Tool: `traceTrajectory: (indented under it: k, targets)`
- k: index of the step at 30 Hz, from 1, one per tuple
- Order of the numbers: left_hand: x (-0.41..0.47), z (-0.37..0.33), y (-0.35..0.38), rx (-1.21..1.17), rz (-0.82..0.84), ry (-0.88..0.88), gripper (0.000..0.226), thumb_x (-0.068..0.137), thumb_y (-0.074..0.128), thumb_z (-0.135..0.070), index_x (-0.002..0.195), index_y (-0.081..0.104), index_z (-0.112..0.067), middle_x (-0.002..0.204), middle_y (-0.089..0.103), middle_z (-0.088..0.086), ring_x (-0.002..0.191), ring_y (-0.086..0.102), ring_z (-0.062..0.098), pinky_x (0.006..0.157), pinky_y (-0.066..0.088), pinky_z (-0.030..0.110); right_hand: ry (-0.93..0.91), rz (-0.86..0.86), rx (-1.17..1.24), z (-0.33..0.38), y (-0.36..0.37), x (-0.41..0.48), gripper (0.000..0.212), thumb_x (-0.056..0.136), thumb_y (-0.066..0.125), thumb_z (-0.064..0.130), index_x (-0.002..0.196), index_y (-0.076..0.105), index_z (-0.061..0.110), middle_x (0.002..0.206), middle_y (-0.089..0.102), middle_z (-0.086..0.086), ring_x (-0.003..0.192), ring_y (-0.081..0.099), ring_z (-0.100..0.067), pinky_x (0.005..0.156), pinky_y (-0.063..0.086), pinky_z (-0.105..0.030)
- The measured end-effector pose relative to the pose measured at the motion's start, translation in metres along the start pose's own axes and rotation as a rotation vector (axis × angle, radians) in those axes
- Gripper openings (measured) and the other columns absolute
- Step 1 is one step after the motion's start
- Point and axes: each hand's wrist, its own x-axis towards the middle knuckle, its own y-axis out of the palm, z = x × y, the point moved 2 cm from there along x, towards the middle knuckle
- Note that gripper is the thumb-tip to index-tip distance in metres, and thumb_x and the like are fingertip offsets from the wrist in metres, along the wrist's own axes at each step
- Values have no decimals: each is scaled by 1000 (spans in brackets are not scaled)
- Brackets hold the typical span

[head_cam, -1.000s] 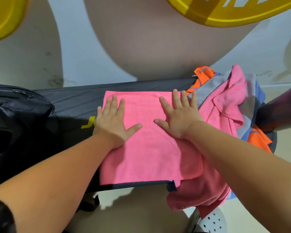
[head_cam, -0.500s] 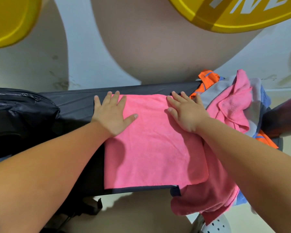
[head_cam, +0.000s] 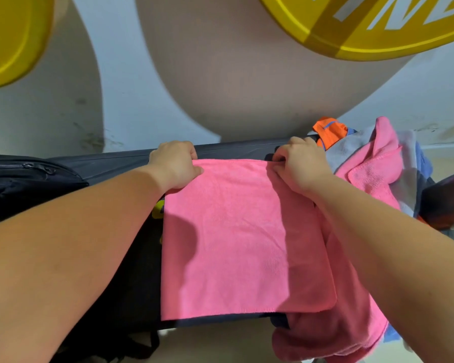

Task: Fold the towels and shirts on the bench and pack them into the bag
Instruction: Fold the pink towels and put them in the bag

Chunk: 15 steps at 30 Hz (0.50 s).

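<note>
Head view: black bag (head_cam: pixel 24 179) sits at the left end of the bench (head_cam: pixel 110 167); you cannot see inside it. Pink towel (head_cam: pixel 233 231) lies flat across the bench, its near edge just short of the front lip. Your left hand (head_cam: pixel 174 163) and right hand (head_cam: pixel 299 165) each pinch a far corner of it. Pile of clothes (head_cam: pixel 372 179) crowds the right end, touching the towel; bare bench separates towel and bag.

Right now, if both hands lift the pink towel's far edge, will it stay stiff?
Likely floppy: the pink towel lies thin and flat on the bench, so expect draping from left hand and right hand. Probably light; fuzzy nap should resist slipping.
</note>
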Motion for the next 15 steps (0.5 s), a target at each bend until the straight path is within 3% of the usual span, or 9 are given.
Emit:
traceTrajectory:
  k: [5,9,11,15]
  targets:
    - [8,4,-1,16,49,42,16,85,70,-30,92,55,-29,103,61,-3,96,54,23,83,49,39,-53,26,-52,2,2,0,24,89,59,38,97,69,18,99,55,-5,99,49,-31,76,31,-36]
    - [7,6,3,-28,25,63,23,88,68,-27,104,52,-25,98,56,-5,92,51,21,77,43,34,-107,-111,-79,5,3,-7,31,86,42,37,86,61,12,82,64,-8,81,55,-35,80,38,-43]
    - [5,7,3,-26,26,82,18,88,68,-26,100,55,-25,99,58,-4,91,51,21,77,42,33,-132,-156,-31,5,-2,-7,29,84,37,33,85,57,12,75,65,-11,73,55,-36,78,39,-43]
    - [1,10,-13,-9,-24,89,14,85,71,-25,79,58,-26,88,60,-4,92,58,26,79,49,36,-104,-112,80,3,-13,3,20,81,54,19,100,60,17,93,68,-10,86,62,-38,77,48,-46]
